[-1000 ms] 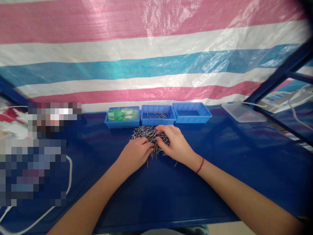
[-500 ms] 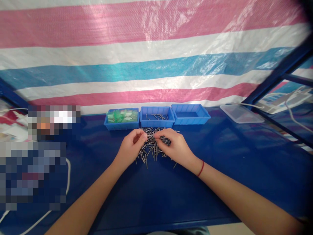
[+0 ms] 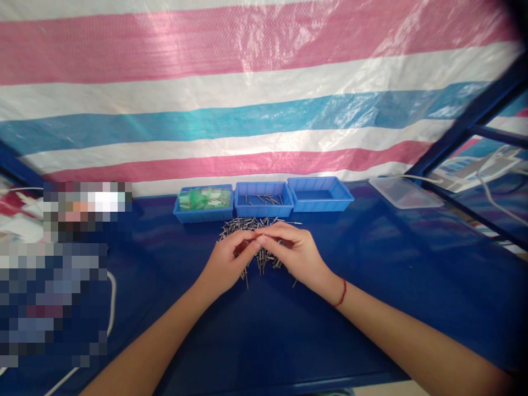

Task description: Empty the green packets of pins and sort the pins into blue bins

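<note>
My left hand [image 3: 231, 258] and my right hand [image 3: 291, 247] meet fingertip to fingertip over a pile of metal pop rivets [image 3: 264, 261]. Both are closed in a pinch. The thin silver rivet pinched between them a moment ago is now mostly covered by the fingers. Rivets lie loose under and around both hands, many with long thin stems. Just behind the pile stands a blue bin [image 3: 264, 209] with several rivets in it.
To the left stands a blue bin [image 3: 202, 214] of green and clear packets. Another blue bin [image 3: 322, 204] and a clear plastic lid [image 3: 406, 193] are on the right. A white cable [image 3: 112, 302] runs along the left. Striped sheeting [image 3: 247, 121] hangs behind the blue table [image 3: 264, 335].
My hands have come together and slightly nearer to me, closing the gap between the fingertips. The rivet that showed between them is now covered. The view has shifted slightly.
</note>
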`<state>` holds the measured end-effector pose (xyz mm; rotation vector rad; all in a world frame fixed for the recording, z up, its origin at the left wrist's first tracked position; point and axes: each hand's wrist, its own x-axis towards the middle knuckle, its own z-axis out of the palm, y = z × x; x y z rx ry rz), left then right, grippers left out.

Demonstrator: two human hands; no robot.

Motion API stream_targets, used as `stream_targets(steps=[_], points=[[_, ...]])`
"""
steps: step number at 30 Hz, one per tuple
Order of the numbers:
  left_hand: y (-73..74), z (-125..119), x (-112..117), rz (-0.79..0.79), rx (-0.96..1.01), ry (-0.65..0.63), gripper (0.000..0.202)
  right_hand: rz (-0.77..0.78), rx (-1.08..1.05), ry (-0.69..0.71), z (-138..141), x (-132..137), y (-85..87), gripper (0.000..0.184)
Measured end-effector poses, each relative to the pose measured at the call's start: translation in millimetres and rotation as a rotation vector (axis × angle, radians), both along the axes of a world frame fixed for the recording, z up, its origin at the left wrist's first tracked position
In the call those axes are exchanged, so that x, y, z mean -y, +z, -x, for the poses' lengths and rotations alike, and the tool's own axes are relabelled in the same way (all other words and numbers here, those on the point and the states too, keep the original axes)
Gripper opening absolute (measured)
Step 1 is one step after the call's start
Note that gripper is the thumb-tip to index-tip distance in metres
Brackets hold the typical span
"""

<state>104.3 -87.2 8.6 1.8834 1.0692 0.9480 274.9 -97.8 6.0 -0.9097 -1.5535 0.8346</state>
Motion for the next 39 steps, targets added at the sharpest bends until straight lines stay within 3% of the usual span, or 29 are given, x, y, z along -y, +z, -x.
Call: stream_targets(steps=[6,18,27,30,36,39], points=[[2.7,-0.3,0.4,-0.097,-0.031,0.032,0.018,-0.013,0.007,-0.047,0.8,0.2,0.0,0.010],[1.4,4.3,-0.1,-0.233,0.042,0.111,0.007,-0.092,0.115,0.012,-3.5,-6.0,-2.9,0.015],[4.5,4.6,1.9,-0.225,0.006,0.142,0.009,-0.132,0.242,0.145,-4.0,-4.4,0.2,0.018],[6.0,5.0,1.2,-0.159,-0.021,0.166,0.015,-0.202,0.292,0.003,-8.8,-11.7,2.5,0.017],[4.3,5.8,0.0,-0.168,-0.163,0.110,0.015,-0.328,0.607,-0.538,-33.1,-49.9,-2.8,0.021],[1.6,7.4,-1.4,-0.229,-0.301,0.046,0.015,-0.331,0.748,-0.641,-41.6,-57.6,-5.9,0.024]])
